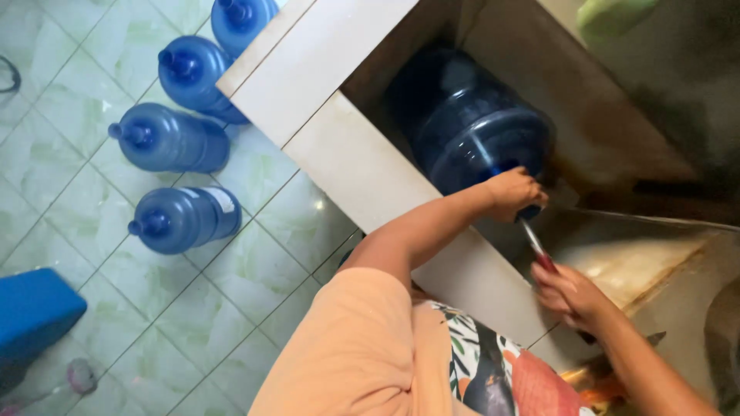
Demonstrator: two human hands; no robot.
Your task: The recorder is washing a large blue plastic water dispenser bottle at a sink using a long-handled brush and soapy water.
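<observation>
A large blue water jug (470,123) lies tilted inside a white tiled trough (347,162), its mouth end toward me. My left hand (512,192) grips the jug at its neck. My right hand (570,296) holds a thin rod-like tool with a red handle (537,245), whose tip points into the jug's mouth under my left hand. The jug's opening is hidden by my left hand.
Several blue water jugs (181,219) stand on the pale green tiled floor (69,100) to the left of the trough. A blue box-like object (35,308) sits at the lower left. The trough's inner floor (647,262) is stained and wet.
</observation>
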